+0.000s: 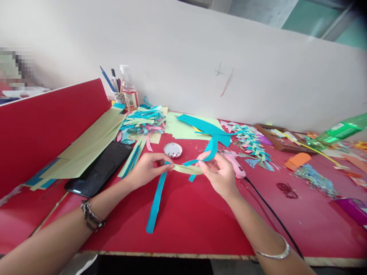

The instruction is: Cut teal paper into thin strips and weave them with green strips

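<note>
Between my two hands stretches a pale green paper strip (187,170), sagging slightly above the red table. My left hand (151,168) pinches its left end, and a blue paper strip (156,206) hangs down from the same fingertips. With closed fingertips, my right hand (219,172) grips the other end. A second blue length (212,148) curls up over the right fingers, and a short blue end shows below the green strip. Whether the blue parts belong to one strip, I cannot tell. Behind the hands lies a small round white lid (172,150) with tiny bits in it.
A black phone (100,168) and paper strips (133,158) lie on the left. Cut paper pieces (143,124) are heaped behind. A pink glue gun (236,164) with a black cord rests at right, near a fringed paper garland (252,141) and a tilted green bottle (338,130).
</note>
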Available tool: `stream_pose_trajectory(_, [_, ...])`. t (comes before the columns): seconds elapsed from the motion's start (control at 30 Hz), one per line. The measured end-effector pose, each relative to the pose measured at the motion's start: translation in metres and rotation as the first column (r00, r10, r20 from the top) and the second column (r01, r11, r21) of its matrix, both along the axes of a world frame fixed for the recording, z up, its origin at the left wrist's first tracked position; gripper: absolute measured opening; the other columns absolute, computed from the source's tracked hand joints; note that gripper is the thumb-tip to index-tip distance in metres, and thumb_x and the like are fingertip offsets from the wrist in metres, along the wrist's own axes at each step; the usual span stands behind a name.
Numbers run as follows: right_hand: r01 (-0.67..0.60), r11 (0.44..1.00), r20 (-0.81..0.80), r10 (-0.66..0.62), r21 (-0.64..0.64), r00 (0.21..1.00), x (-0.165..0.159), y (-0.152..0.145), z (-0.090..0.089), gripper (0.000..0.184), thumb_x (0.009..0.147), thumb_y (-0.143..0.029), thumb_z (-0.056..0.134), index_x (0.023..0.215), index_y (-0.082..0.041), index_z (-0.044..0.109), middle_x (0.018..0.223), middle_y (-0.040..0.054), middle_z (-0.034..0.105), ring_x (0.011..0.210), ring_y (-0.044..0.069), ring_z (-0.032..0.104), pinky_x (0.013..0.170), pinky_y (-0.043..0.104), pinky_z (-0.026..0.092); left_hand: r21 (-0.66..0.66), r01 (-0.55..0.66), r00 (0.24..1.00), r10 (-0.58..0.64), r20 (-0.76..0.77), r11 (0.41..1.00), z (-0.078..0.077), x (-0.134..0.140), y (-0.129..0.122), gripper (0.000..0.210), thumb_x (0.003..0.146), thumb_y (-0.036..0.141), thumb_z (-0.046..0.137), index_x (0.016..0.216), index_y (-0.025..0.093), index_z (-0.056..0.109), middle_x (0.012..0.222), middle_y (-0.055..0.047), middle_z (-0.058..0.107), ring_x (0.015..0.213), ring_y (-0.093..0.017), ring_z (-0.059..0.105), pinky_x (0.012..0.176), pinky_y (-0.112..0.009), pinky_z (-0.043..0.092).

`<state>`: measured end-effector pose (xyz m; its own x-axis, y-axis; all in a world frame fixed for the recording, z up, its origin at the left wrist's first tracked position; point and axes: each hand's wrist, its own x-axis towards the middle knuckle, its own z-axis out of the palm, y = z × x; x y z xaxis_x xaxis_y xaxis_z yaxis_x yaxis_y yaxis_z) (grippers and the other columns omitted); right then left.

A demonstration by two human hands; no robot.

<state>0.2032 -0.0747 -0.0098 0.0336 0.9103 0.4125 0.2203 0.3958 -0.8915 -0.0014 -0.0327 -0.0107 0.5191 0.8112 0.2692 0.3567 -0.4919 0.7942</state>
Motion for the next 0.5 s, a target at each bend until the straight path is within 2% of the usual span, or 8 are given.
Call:
stream_pose_trajectory(0.17, [-0.004,0.997,0.059,0.000,0.074,0.998,0.0015,-0.0004,0.0018,0.005,0.070,-0.018,0.055,0.073,-0.021,0.053,0.075,0.0009,0.058,0.072,0.014,0.056,0.067,0.030,0.049,-0.007,-0.002,1.000,0.002,-0.008,1.000,0.0007,-0.0004,-0.0003,0.023,0.075,0.035,0.052,0.073,0.014,0.062,0.062,0.001,0.060,0.055,-0.009,0.050,0.052,-0.019,0.038])
stream_pose_trajectory(0.3, [-0.042,0.995,0.064,0.037,0.090,0.997,0.0035,0.0012,0.0011,0.005,0.070,-0.017,0.055,0.072,-0.021,0.053,0.075,0.0004,0.057,0.072,0.014,0.056,0.066,0.030,0.049,0.011,-0.013,1.000,0.013,0.001,1.000,0.0010,-0.0013,0.0002,0.022,0.075,0.033,0.052,0.072,0.014,0.062,0.061,0.002,0.060,0.052,-0.007,0.047,0.048,-0.017,0.036])
stream_pose_trajectory(0.5, [-0.067,0.990,0.125,0.051,0.123,0.991,0.0065,0.0035,0.0012,0.006,0.070,-0.015,0.053,0.071,-0.021,0.053,0.075,0.0001,0.057,0.075,0.014,0.056,0.073,0.032,0.046,0.019,-0.021,1.000,0.021,0.017,1.000,-0.0028,-0.0022,0.0026,0.023,0.075,0.034,0.052,0.073,0.014,0.062,0.061,0.001,0.060,0.052,-0.007,0.047,0.048,-0.018,0.037])
